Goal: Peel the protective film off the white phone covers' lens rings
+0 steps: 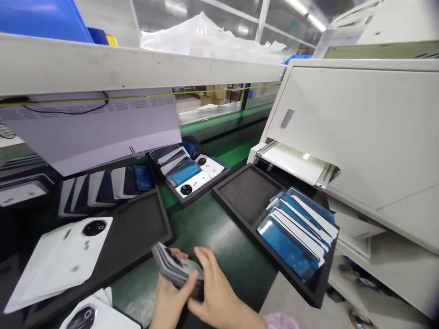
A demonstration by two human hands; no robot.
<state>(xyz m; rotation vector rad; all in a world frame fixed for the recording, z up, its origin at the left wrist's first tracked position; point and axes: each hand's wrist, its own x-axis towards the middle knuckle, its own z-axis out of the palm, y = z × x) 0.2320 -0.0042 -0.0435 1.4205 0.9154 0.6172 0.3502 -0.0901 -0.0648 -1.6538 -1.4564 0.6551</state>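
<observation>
Between my two hands, low in the middle of the head view, is a small stack of phone back covers [166, 264], tilted on edge and slightly blurred. My left hand [168, 294] is closed around its near side, with the thumb across it and fingertips showing behind. On the right end, my right hand [216, 289] grips the same stack with thumb and fingers. White back covers with round black camera rings [73, 258] lie fanned to the left. Closest to me on the left, another white cover [103, 316] lies partly out of frame.
A black foam tray [236, 196] on the right holds several blue and white covers [291, 237]. Another tray [202, 194] stands farther back with mixed covers. A dark tray [140, 224] is at left. A white machine [356, 137] with a conveyor [291, 162] borders the right side.
</observation>
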